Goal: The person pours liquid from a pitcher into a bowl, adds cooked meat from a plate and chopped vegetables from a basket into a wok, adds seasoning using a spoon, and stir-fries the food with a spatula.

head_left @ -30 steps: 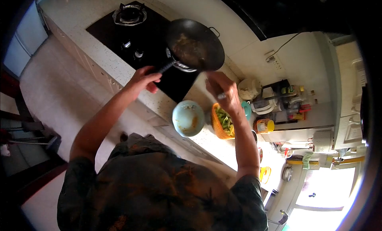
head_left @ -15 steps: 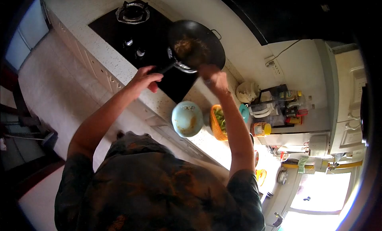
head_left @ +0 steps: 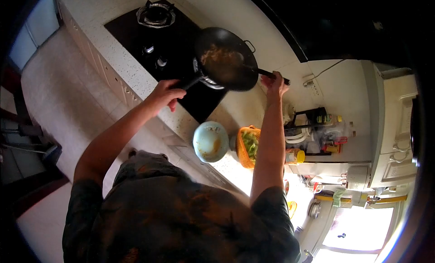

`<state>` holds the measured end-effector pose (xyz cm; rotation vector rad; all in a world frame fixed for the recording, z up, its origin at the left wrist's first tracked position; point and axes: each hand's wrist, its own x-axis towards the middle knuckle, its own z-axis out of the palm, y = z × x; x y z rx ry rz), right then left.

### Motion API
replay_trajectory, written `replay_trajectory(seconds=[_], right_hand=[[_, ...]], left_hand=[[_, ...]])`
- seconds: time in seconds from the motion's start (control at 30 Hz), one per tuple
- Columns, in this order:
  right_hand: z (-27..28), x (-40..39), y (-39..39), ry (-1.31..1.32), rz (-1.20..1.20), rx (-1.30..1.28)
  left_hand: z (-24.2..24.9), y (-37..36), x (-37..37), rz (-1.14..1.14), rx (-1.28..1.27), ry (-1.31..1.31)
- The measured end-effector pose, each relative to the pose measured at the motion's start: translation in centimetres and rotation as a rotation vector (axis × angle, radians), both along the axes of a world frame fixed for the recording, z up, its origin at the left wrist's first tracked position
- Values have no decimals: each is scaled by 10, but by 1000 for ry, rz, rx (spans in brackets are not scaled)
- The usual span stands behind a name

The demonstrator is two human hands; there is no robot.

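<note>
A black wok (head_left: 216, 35) sits over the near burner, with browned, chopped food (head_left: 219, 58) in it and a haze above. My left hand (head_left: 166, 95) is closed around the wok's long handle (head_left: 192, 82). Out past the wok's right rim, my right hand (head_left: 275, 83) grips the dark handle of a spatula (head_left: 263, 72). Its head reaches into the wok beside the food, and its exact shape is blurred. Below the wok, a pale blue bowl (head_left: 207, 147) with sauce smears stands on the counter. Beside it is an orange basket (head_left: 244, 150) of green vegetables (head_left: 250, 144), partly behind my right forearm.
A second burner (head_left: 156, 14) lies at the far left of the black cooktop (head_left: 136, 31). Along the wall stand a yellow-lidded jar (head_left: 296, 156) and a rack (head_left: 312, 122) with bottles. A dark range hood (head_left: 335, 22) hangs at upper right. Bright window light comes from lower right.
My right hand has moved right and outward from over the wok's rim, bringing the spatula's handle into clear sight. My left hand stays on the wok handle. The view has shifted slightly.
</note>
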<state>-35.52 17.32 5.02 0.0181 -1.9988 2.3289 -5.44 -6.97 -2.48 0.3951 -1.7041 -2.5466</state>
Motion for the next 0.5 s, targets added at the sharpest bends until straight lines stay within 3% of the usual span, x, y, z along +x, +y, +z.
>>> replay_trajectory(seconds=[0.1,0.2,0.27,0.3,0.43,0.5], right_hand=[[-19,4,-13,-75,64,-61],[-3,27,-22,75,215,15],[27,50,-29,329,357,261],[35,52,-29,327,371,323],[4,22,-46,482,369,461],[-18,18,-55,693,336,681]], left_hand=[[6,2,1,32,8,3],[-4,2,1,16,-35,5],[-6,2,1,22,-47,-6],[-6,2,1,27,-60,-11],[-3,1,-1,13,15,-21],[-3,1,-1,25,26,1]])
